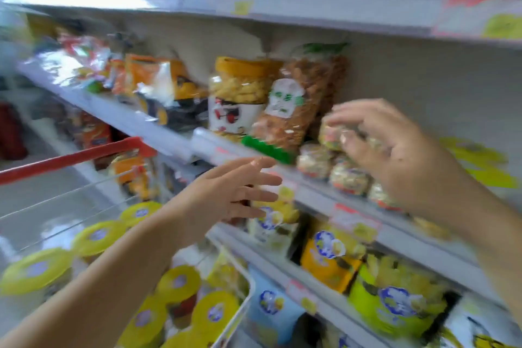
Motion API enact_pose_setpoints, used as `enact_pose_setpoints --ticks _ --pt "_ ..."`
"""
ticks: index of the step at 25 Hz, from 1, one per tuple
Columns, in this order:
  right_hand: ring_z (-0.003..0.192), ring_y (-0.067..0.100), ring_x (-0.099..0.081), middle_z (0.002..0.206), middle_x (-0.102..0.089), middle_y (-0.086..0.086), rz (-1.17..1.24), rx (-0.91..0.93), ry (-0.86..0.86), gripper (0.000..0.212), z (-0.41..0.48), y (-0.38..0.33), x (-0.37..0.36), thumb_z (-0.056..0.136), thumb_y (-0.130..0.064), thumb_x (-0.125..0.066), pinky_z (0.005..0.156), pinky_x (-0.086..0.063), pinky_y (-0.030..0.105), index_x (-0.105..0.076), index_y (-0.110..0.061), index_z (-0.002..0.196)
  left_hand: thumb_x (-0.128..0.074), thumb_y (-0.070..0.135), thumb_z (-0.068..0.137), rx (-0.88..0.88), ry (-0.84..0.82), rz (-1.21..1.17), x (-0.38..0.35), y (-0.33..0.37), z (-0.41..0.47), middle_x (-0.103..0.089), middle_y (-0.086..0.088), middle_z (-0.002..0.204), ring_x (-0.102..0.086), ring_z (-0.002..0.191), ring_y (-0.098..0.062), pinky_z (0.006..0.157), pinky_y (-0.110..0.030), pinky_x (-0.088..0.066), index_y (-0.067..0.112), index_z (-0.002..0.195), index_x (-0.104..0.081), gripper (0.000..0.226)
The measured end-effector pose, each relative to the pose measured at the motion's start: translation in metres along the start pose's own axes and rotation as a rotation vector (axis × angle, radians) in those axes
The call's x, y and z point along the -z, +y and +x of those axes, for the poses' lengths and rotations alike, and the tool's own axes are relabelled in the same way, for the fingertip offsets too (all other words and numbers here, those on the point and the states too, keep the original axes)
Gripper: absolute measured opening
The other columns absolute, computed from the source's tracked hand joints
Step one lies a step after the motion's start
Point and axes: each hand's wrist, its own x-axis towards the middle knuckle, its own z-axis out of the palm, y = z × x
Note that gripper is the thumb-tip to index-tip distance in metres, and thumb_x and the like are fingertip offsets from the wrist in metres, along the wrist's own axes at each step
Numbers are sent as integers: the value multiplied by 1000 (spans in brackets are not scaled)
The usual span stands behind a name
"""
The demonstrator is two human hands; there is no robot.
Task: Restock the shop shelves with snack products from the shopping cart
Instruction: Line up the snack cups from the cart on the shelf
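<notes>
Evidently the right hand [395, 147] has its grip curled round a small snack tub [332, 133], right of centre in the frame, just above the matching tubs [348, 178] lined along the middle shelf [316, 195], probably to stack it with its kind. The left hand [234, 192], grip released and fingers straight, hovers near the shelf edge. Yellow-lidded jars [36, 268] sit in the shopping cart [70, 159], lower left.

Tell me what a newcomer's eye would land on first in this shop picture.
The right hand grips a small speckled snack pack atop a stack of like packs at the front of the middle shelf. The left hand, fingers straight and holding nothing, reaches toward the same shelf. Bright yellow-lidded tubs crowd the cart at lower left.
</notes>
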Motion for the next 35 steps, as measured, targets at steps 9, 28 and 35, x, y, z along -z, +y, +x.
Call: enact_pose_setpoints --ticks 9,28,35 --pt "117 15 -56 127 -55 -1 447 -55 -735 31 22 -84 -334 95 -18 -56 106 -42 37 -57 -36 120 -49 28 99 145 927 -12 163 -59 -193 -71 -6 119 -64 117 -24 104 -42 -48 21 113 -66 23" --pt "96 0 -57 120 -54 -17 601 -120 -584 58 63 -124 -323 68 -62 -76 75 -49 24 -55 -41 118 -74 41 66 171 873 272 157 -71 -208 -54 10 139 -52 127 -5 106 -27 -43 28 142 -48 82" --pt "69 17 -65 88 -69 -2 954 -407 -569 58 39 -95 -254 78 -73 -48 56 -51 33 -59 -28 114 -84 22 69 215 467 29 120 -64 -148 -71 -9 111 -73 93 -20 69 -30 -60 21 118 -58 56"
